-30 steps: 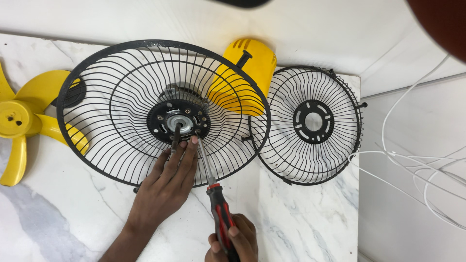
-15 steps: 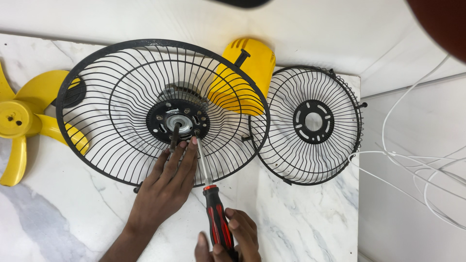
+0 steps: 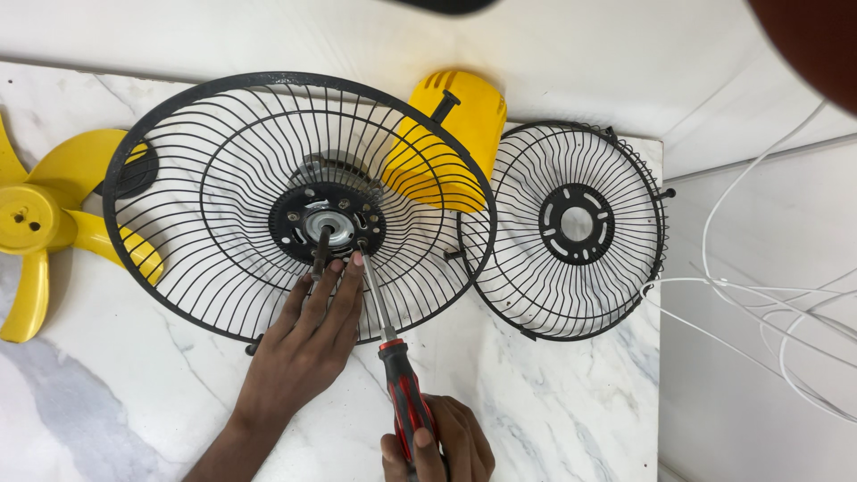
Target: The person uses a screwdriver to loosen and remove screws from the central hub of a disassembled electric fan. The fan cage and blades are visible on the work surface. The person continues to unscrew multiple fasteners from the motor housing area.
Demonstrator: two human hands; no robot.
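A large black wire fan guard [image 3: 223, 125] lies on the marble table, mounted over a yellow fan motor housing [image 3: 451, 134]. My left hand [image 3: 308, 335] rests flat on the guard's wires, fingertips touching the black centre hub [image 3: 327, 223] beside the shaft. My right hand [image 3: 437, 442], at the bottom edge, grips the red-and-black handle of a screwdriver [image 3: 403, 393]. Its metal shank runs up through the wires, the tip at a screw on the hub's lower right.
A smaller black wire guard [image 3: 571, 228] lies to the right, near the table's right edge. A yellow fan blade [image 3: 40, 223] lies at the left. White wires [image 3: 768, 295] trail over the floor on the right. A dark blurred shape fills the top right corner.
My right hand and the screwdriver handle have shifted slightly; the tip stays at the hub. The left hand and guard have not moved.
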